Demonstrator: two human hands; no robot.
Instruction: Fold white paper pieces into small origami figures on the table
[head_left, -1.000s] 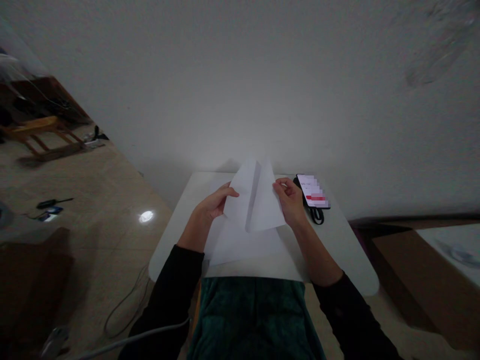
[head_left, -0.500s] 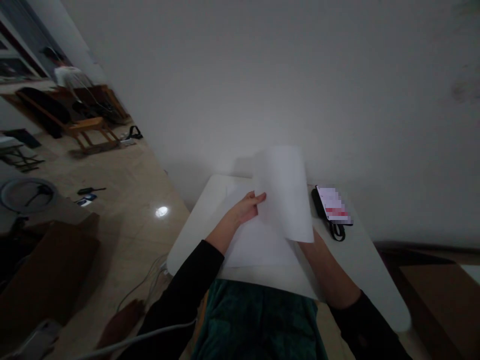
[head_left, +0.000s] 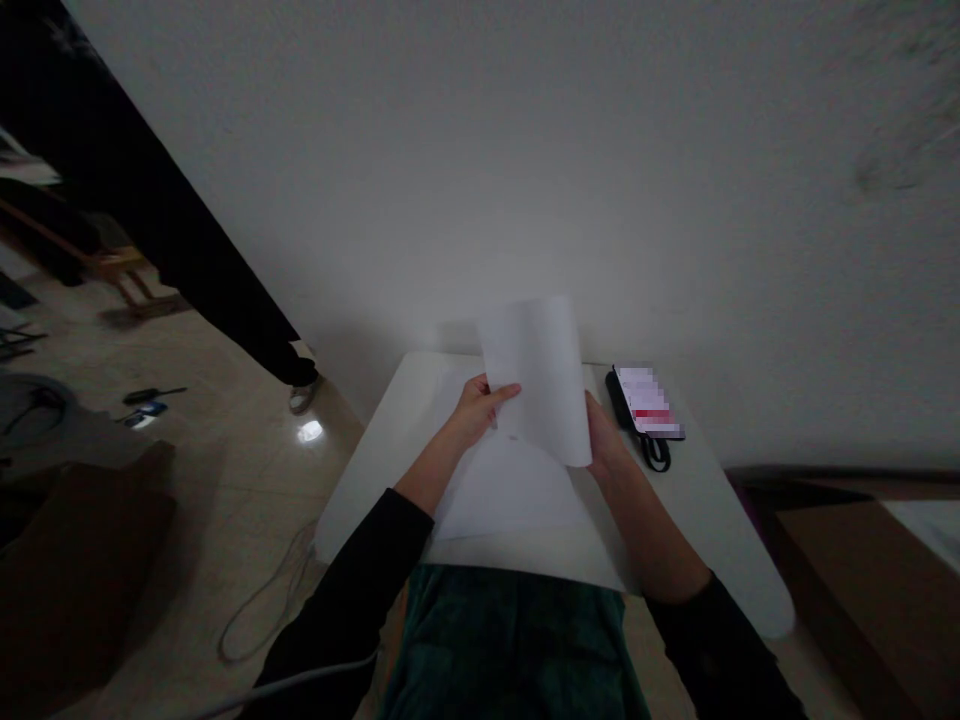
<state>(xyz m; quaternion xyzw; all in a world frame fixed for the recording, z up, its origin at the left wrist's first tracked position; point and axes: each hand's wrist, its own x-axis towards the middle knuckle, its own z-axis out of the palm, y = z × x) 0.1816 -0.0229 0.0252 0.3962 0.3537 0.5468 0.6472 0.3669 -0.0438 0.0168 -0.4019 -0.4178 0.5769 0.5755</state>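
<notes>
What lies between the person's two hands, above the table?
In the head view, a raised sheet of paper stands between the left hand and the right hand, touching both. More paper lies flat below it on the table.

Wearing black long sleeves (head_left: 341, 590) that end around mid-forearm, plus dark green velvety pants (head_left: 510, 650) along the bottom of the frame

Paper (head_left: 502, 495) on table (head_left: 367, 480), smartphone (head_left: 646, 402) to its right, wall (head_left: 480, 150) behind
</notes>
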